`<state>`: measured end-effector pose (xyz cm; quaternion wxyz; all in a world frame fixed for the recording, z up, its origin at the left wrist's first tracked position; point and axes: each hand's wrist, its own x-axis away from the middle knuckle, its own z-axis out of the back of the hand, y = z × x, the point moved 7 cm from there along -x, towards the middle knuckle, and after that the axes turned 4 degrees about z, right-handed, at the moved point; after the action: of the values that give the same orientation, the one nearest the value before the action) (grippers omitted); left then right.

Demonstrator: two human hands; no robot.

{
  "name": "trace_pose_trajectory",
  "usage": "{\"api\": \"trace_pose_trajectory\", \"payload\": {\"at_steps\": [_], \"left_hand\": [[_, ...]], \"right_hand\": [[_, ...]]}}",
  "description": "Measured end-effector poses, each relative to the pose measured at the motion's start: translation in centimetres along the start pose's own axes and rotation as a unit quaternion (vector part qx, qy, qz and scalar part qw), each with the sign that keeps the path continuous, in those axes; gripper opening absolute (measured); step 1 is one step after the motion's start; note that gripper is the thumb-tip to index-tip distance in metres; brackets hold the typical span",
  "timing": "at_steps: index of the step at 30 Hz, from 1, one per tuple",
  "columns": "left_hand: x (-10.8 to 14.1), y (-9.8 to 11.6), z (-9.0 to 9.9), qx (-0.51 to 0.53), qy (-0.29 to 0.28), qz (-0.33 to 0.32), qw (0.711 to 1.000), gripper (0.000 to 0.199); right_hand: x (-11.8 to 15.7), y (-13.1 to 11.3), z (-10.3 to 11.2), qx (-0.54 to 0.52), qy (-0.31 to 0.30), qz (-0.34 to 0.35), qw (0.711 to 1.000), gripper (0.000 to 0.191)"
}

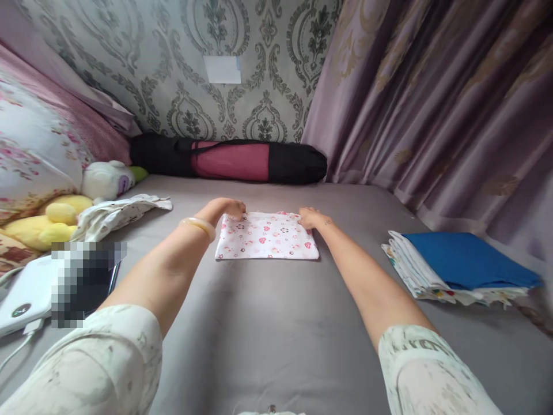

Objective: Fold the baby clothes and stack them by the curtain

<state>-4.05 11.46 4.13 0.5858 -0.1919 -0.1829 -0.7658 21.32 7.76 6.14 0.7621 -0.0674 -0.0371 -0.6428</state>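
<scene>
A white cloth with pink and red prints [268, 237] lies folded into a flat rectangle on the grey sheet [276, 323]. At its far left corner is my left hand [231, 208], its fingers bent down and closed on the cloth's edge. My right hand [311, 217] rests at the far right corner, fingers bent over the edge; the fingertips are too small to make out clearly. A pale bangle [199, 227] circles my left wrist.
Folded cloths with a blue one on top [470, 259] lie at the right. A black and red bag [231, 160] spans the back by the wall. At the left are plush toys [106, 180], a crumpled cloth [116, 216] and a white power bank [30, 294].
</scene>
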Motion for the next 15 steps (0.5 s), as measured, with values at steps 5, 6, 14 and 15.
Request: {"api": "trace_pose_trajectory", "payload": {"at_steps": [5,6,14,15], "left_hand": [[2.3,0.2,0.6,0.010,0.035,-0.048,0.998,0.056],[2.8,0.2,1.2,0.010,0.046,-0.057,0.997,0.055],[8.2,0.0,9.1,0.045,0.178,-0.115,0.976,0.042],[9.0,0.0,10.0,0.042,0.222,-0.121,0.967,0.038]], "right_hand": [[1.9,0.8,1.1,-0.025,-0.039,0.033,0.998,0.034],[2.0,1.0,1.8,-0.033,-0.036,0.046,0.998,0.033],[3.0,2.2,9.4,-0.132,0.075,0.173,0.973,0.021],[3.4,2.4,10.3,-0.133,0.104,0.179,0.969,0.021]]}}
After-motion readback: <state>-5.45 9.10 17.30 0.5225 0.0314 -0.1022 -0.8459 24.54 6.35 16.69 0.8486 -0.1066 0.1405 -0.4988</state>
